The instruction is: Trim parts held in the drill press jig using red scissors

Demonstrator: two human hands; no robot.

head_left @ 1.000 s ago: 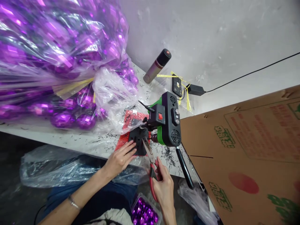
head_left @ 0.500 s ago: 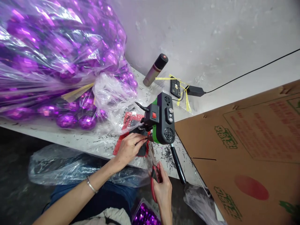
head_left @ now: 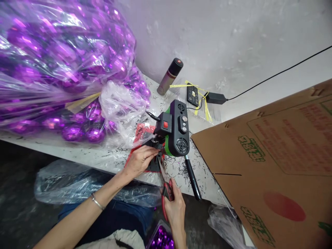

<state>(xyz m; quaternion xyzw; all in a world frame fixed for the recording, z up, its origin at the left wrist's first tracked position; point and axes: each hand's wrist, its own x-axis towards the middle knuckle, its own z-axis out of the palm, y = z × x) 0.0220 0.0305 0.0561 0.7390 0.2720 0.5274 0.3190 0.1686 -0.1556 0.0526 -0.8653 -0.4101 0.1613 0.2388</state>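
My left hand (head_left: 142, 159), with a silver bangle on its wrist, has its fingertips pinched together beside a small black and green machine (head_left: 177, 128) with a red switch and a black lever (head_left: 193, 178). Whatever lies in the pinch is too small or hidden to name. Red-handled scissors (head_left: 166, 192) are in my right hand (head_left: 176, 207), their blades pointing up toward my left fingertips. Under the left hand lies a red-edged mat (head_left: 141, 130) with a dark middle, partly hidden by the machine.
A large clear bag of shiny purple balls (head_left: 72, 52) fills the left. Behind stand a bottle (head_left: 169, 76) and a black power adapter (head_left: 215, 98) with a cord. A cardboard box (head_left: 280, 155) blocks the right. Black clippings litter the white table (head_left: 114, 162).
The scissor blades have come up and left, closer to my left fingertips. My left hand keeps its pinch beside the machine. The whole view has shifted slightly.
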